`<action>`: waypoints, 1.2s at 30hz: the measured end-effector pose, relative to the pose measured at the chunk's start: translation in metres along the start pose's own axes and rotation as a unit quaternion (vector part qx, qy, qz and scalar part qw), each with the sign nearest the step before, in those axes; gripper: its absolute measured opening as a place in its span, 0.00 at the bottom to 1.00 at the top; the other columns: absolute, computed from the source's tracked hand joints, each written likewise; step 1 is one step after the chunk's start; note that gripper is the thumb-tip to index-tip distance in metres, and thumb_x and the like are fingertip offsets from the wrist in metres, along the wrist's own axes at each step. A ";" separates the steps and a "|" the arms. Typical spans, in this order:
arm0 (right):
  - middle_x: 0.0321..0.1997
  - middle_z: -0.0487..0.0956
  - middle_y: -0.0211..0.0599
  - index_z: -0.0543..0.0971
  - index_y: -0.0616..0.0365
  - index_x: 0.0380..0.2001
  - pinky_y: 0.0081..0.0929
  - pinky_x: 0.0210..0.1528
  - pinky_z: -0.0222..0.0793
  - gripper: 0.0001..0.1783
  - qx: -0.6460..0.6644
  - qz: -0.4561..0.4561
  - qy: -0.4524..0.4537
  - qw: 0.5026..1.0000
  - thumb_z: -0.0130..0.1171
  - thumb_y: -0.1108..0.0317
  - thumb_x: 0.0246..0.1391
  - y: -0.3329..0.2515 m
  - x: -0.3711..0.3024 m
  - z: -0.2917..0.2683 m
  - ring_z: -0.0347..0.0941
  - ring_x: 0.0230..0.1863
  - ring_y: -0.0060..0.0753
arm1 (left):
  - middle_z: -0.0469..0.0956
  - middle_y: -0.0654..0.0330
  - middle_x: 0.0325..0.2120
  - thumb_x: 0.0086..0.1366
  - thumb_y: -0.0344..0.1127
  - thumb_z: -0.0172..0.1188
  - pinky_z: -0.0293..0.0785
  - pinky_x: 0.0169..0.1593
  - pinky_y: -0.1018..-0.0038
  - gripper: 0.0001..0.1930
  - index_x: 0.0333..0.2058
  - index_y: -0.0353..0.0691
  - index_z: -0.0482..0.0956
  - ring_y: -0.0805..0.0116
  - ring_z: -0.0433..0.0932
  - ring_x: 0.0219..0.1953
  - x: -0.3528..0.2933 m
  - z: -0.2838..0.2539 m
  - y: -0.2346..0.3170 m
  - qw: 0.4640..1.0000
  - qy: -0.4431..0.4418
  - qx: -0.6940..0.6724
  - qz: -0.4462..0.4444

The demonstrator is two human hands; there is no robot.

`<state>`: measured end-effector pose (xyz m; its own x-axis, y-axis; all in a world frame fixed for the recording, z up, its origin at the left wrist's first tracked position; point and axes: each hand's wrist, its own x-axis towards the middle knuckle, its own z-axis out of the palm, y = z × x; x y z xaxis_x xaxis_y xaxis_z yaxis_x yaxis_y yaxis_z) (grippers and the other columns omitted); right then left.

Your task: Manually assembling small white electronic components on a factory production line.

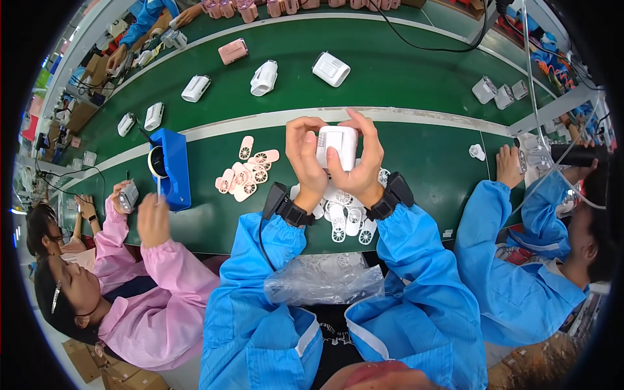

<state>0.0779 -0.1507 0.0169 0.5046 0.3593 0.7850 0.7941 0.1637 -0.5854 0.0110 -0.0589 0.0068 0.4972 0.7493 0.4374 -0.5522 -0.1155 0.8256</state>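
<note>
Between my hands is a small white plastic device housing (338, 142) with rounded edges, held above the bench near its far rail. My left hand (304, 156) is closed round its left side. From the right, my right hand (364, 161) grips it, the thumb pressed on the front face. Below my wrists lies a pile of white plastic covers with round spoked vents (353, 218), partly hidden by my hands. Left of them is a heap of matching pink covers (246, 173). A clear plastic bag (325, 283) lies at the bench's near edge, against my body.
Beyond the rail, a green belt (292, 49) carries several white housings (331, 69) and a pink one (233, 51). A blue holder (174, 169) stands at left. Co-workers in pink (156, 305) and blue (513, 266) sit close on either side. A single white cover (477, 152) lies at right.
</note>
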 end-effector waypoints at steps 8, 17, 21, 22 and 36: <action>0.46 0.80 0.46 0.75 0.60 0.64 0.40 0.46 0.77 0.39 -0.055 0.004 -0.080 0.995 0.75 0.66 0.48 -0.023 0.009 -0.008 0.79 0.44 0.46 | 0.80 0.55 0.37 0.76 0.36 0.48 0.75 0.46 0.72 0.12 0.45 0.32 0.73 0.69 0.78 0.38 0.014 -0.015 -0.004 0.999 -0.007 0.029 -0.041; 0.53 0.84 0.40 0.81 0.56 0.55 0.44 0.48 0.79 0.33 -0.259 -0.085 -0.323 0.906 0.81 0.64 0.43 0.011 0.033 -0.046 0.81 0.47 0.48 | 0.83 0.54 0.43 0.80 0.37 0.50 0.77 0.51 0.71 0.13 0.50 0.32 0.75 0.66 0.84 0.48 0.024 -0.013 -0.006 0.988 -0.089 0.027 -0.119; 0.42 0.86 0.45 0.81 0.62 0.52 0.47 0.42 0.80 0.28 -0.203 0.165 -0.090 0.961 0.77 0.57 0.54 0.107 0.074 -0.062 0.83 0.38 0.53 | 0.83 0.53 0.46 0.82 0.43 0.48 0.76 0.53 0.69 0.17 0.52 0.33 0.76 0.64 0.85 0.48 0.023 -0.005 -0.001 0.994 -0.045 0.077 -0.060; 0.42 0.86 0.45 0.81 0.62 0.52 0.47 0.42 0.80 0.28 -0.201 0.165 -0.083 0.962 0.77 0.57 0.54 0.132 0.077 -0.064 0.83 0.38 0.53 | 0.83 0.53 0.46 0.82 0.45 0.46 0.75 0.54 0.68 0.19 0.53 0.34 0.76 0.63 0.85 0.48 0.023 -0.009 -0.002 0.993 -0.036 0.103 -0.054; 0.52 0.82 0.56 0.81 0.67 0.53 0.47 0.54 0.77 0.38 -0.330 0.022 -0.008 0.944 0.72 0.40 0.56 0.137 0.090 -0.010 0.80 0.55 0.58 | 0.82 0.55 0.42 0.83 0.43 0.48 0.75 0.47 0.72 0.17 0.49 0.34 0.77 0.67 0.83 0.41 0.017 -0.033 -0.010 0.989 -0.072 0.054 -0.114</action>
<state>0.2354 -0.1053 0.0091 0.5412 0.3675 0.7563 0.8133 -0.4574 -0.3597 0.0029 -0.0229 -0.0058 0.6953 0.6642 0.2744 -0.3438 -0.0279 0.9386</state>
